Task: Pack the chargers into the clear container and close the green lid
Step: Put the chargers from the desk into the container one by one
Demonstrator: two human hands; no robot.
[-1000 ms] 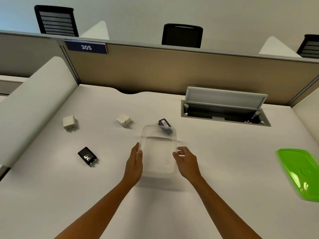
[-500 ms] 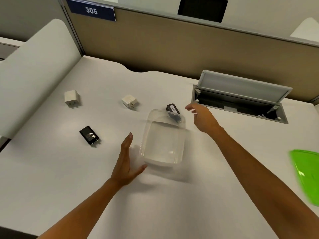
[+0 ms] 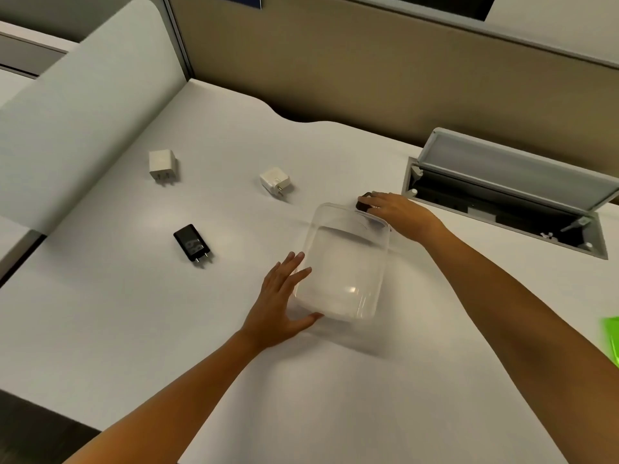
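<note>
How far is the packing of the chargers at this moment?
Nothing is packed yet: the clear container is empty. In hand: the right hand is on a black charger behind it; the left hand steadies the container. Left: two white chargers, another black one, the green lid.

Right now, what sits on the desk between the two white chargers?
Nothing: in the head view, only bare white desk separates the left white charger from the right white charger.

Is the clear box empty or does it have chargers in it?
Empty. The clear container shows only its bare bottom; three chargers lie outside on the desk.
</note>
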